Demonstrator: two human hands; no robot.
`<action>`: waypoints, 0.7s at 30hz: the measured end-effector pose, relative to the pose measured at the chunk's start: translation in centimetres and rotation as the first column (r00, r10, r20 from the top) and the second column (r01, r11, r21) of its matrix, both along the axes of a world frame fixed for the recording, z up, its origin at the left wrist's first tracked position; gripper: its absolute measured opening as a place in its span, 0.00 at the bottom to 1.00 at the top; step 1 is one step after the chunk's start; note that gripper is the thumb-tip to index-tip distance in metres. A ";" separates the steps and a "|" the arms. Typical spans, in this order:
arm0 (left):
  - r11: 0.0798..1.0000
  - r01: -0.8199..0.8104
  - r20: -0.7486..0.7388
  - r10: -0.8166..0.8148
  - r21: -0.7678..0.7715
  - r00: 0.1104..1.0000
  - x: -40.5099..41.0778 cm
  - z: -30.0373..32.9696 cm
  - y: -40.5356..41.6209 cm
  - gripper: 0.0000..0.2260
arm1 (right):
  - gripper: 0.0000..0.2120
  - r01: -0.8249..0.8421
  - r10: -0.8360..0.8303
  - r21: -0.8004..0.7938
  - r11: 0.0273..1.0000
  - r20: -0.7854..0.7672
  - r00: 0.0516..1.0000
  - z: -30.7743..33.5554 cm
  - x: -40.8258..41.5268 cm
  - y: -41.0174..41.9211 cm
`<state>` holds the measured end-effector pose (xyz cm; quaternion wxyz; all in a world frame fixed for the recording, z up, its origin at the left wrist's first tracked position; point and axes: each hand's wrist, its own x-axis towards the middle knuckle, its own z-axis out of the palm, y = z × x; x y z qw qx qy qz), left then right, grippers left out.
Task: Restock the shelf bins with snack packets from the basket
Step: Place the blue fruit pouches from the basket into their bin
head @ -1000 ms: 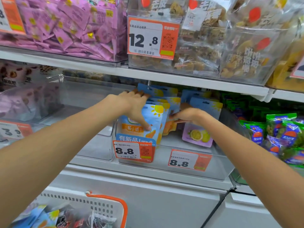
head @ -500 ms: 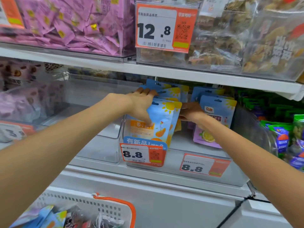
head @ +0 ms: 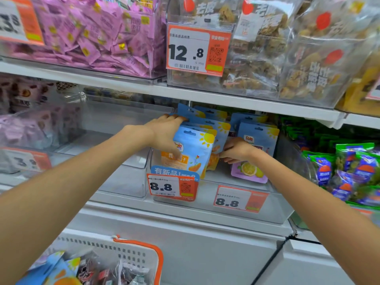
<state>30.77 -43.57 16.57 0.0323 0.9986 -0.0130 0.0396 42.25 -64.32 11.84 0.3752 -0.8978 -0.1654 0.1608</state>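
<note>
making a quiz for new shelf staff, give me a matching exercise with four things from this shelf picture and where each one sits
Things:
1. pink packets
2. green packets
3. basket
4. 12.8 price tag

Places:
A. bottom left, below the shelves
B. top shelf, left bin
C. top shelf, on the front of a clear bin
D. lower shelf, far right

Pairs: 1-B, 2-D, 3-A, 4-C

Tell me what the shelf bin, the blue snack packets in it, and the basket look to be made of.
Shelf bin: clear rigid plastic, glossy; the shelf shows through its walls.
Blue snack packets: printed plastic film, probably matte; flat pouches with punched hang holes.
Basket: white moulded plastic, judging by its rows of perforations, with an orange rim.
</note>
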 end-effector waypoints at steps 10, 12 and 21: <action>0.929 -0.038 0.407 0.197 -0.367 0.892 -9.4 -0.4 0.2 0.17 | 0.04 -0.032 -0.003 0.193 0.981 0.180 0.984 4.1 -9.6 -3.3; 0.892 -0.057 0.395 0.255 -0.449 0.882 -12.0 -1.2 1.1 0.11 | 0.05 -0.098 0.063 0.218 0.971 0.164 0.984 4.2 -12.3 -2.8; 0.677 -0.245 -0.006 0.335 -0.694 0.942 -22.5 -11.9 5.5 0.05 | 0.04 -0.471 0.474 0.055 0.880 -0.110 0.873 -5.3 -19.2 4.1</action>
